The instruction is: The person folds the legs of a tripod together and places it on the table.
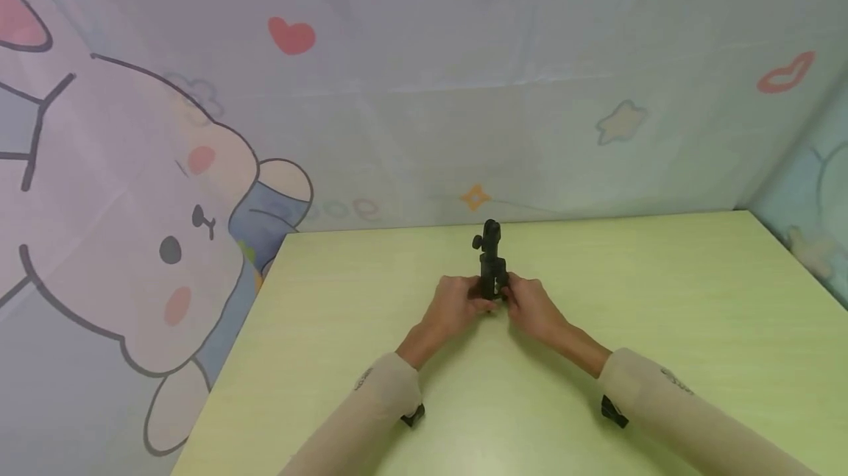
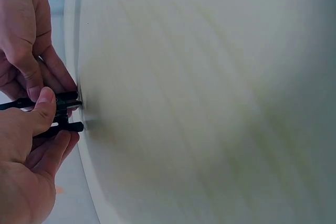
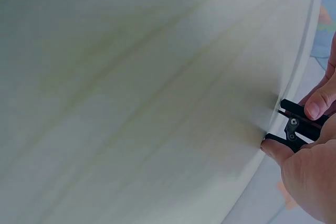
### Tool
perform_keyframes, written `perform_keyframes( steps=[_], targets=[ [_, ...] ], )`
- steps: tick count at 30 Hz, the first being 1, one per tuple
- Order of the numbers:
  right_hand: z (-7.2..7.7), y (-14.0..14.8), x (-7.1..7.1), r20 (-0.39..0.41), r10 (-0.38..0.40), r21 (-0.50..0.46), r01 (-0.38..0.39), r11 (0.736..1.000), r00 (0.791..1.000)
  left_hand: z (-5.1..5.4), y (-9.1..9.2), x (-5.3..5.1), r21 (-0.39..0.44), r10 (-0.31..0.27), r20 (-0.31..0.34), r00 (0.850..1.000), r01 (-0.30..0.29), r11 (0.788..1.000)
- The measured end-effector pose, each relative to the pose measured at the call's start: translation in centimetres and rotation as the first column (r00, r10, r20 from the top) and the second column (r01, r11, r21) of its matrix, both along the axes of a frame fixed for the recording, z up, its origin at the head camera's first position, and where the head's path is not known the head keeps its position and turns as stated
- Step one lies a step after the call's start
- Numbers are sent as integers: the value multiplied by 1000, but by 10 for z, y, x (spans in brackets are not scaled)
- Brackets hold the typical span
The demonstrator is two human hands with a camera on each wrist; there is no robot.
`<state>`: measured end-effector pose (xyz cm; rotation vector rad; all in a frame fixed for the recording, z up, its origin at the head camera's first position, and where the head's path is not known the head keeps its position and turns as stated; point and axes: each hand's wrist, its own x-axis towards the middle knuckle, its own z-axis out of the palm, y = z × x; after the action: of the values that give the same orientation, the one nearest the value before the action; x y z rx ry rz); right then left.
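Observation:
A small black tripod-like stand (image 1: 490,259), with a knob on its upper left side, stands upright near the table's back edge. My left hand (image 1: 457,303) grips its lower part from the left, the thumb across the front. From the other side my right hand (image 1: 530,307) pinches a leg at the lower right. In the left wrist view, the left hand (image 2: 23,166) lies below the right hand (image 2: 26,30), with dark legs (image 2: 71,127) between them. Spread legs and a screwed joint (image 3: 293,124) show in the right wrist view, beside the right hand (image 3: 312,177).
The pale yellow-green table (image 1: 662,299) spreads around both hands. Behind it hangs a cloth backdrop (image 1: 424,130) with hearts and stars, and a large cartoon rabbit (image 1: 152,226) is printed on the left side. A black strap piece (image 1: 614,412) sits under the right sleeve.

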<state>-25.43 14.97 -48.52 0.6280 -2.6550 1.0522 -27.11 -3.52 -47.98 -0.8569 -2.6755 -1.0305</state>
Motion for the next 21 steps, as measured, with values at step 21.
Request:
perform_keyframes(
  steps=[21],
  targets=[
    [-1, 9, -7, 56, 57, -58, -54, 997, 997, -1, 2, 5, 60, -4, 96, 995, -2, 998]
  ],
)
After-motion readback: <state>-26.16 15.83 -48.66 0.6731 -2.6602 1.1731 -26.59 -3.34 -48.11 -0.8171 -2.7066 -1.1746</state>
